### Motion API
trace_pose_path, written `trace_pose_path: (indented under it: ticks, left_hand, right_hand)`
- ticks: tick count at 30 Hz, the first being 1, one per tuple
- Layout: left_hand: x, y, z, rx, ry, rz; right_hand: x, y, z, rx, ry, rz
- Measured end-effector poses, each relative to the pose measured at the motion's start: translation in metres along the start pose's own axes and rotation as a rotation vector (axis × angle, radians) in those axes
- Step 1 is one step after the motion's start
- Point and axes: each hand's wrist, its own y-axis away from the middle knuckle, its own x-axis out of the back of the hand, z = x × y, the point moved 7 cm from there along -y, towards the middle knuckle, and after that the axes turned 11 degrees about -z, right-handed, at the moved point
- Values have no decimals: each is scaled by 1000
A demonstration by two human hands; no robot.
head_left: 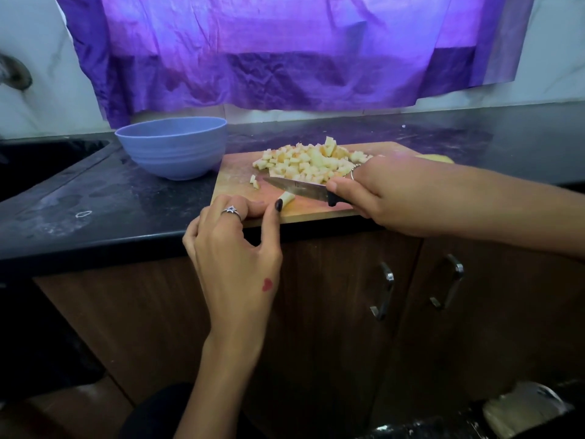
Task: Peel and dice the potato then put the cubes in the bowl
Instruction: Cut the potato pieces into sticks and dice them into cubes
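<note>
Wooden board (240, 172) on a dark bench (126, 198), carrying a heap of pale potato cubes (311, 163) toward its far side. Left of the board, just beside it, stands a lilac bowl (172, 147); its inside cannot be seen from this angle. The right hand (376, 191) is wrapped round the black handle of a knife (297, 188), whose blade lies low over the board, tip pointing left, near the front edge of the heap. A single uncut strip (287, 198) of potato lies at the near edge of the board, just under the blade. The left hand (234, 242) rests at the board's near edge: its thumb tip touches the near end of the strip, the fingers lie bent on the board beside it, and nothing is gripped. A few loose cubes (254, 181) lie apart from the heap, to its left.

Judged stage: peeling appears done and dicing is nearly complete; the strip looks to be the last piece. The next move would call for steadying the strip with the left fingertips clear of the edge, crosscutting it into cubes, then gathering the heap and transferring it into the bowl, perhaps by sliding cubes off the board with the blade.
</note>
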Motion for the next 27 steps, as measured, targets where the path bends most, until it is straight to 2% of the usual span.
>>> trace_pose_path:
  ticks: [11, 16, 18, 22, 27]
  left_hand:
    - [0, 0, 0, 3, -14, 19]
    - [1, 1, 2, -9, -10, 20]
    - [1, 1, 3, -10, -10, 18]
    - [1, 0, 2, -8, -11, 18]
    - [1, 1, 1, -5, -4, 18]
  right_hand:
    - [3, -8, -4, -44, 27, -20]
    - [-2, -14, -11, -51, -79, 12]
    - [-2, -10, -14, -47, 4, -6]
    - [2, -2, 3, -108, -77, 19]
    - [5, 5, 6, -53, -22, 26]
